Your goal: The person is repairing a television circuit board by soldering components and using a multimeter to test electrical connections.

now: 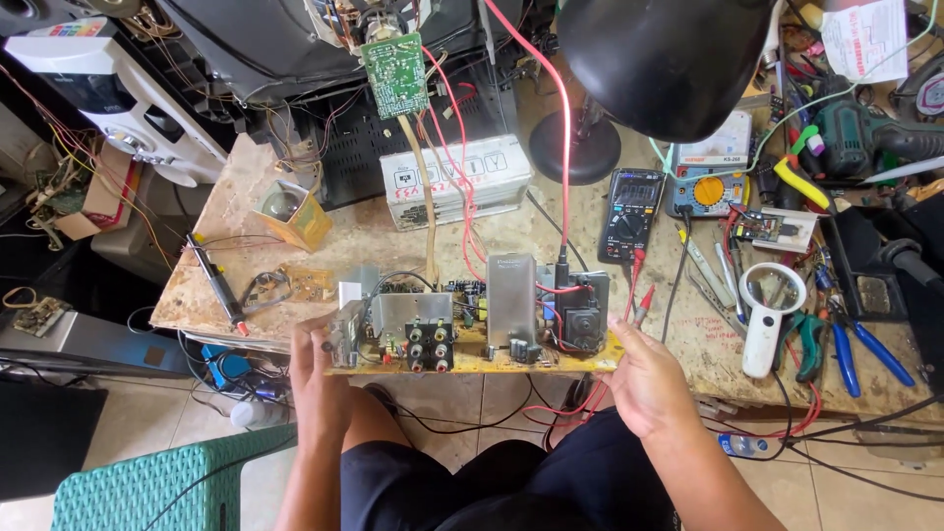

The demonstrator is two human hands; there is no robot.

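A long tan circuit board (482, 360) with metal shields, a heat sink, a black transformer and a block of round sockets lies at the front edge of the workbench (246, 236). My left hand (317, 379) grips its left end, fingers curled over the metal part there. My right hand (644, 379) holds the right end from below, thumb on the board's edge. Red wires (562, 128) run up from the board to a small green circuit board (395, 75) on the back of an opened television.
A black multimeter (631, 214) with red probes, a white magnifier (767, 315), pliers (808, 344) and blue-handled cutters (870, 352) lie at right. A black lamp shade (664, 59) hangs above. A soldering iron (216, 285) and yellow box (295, 216) lie left. Green stool (138, 487) below.
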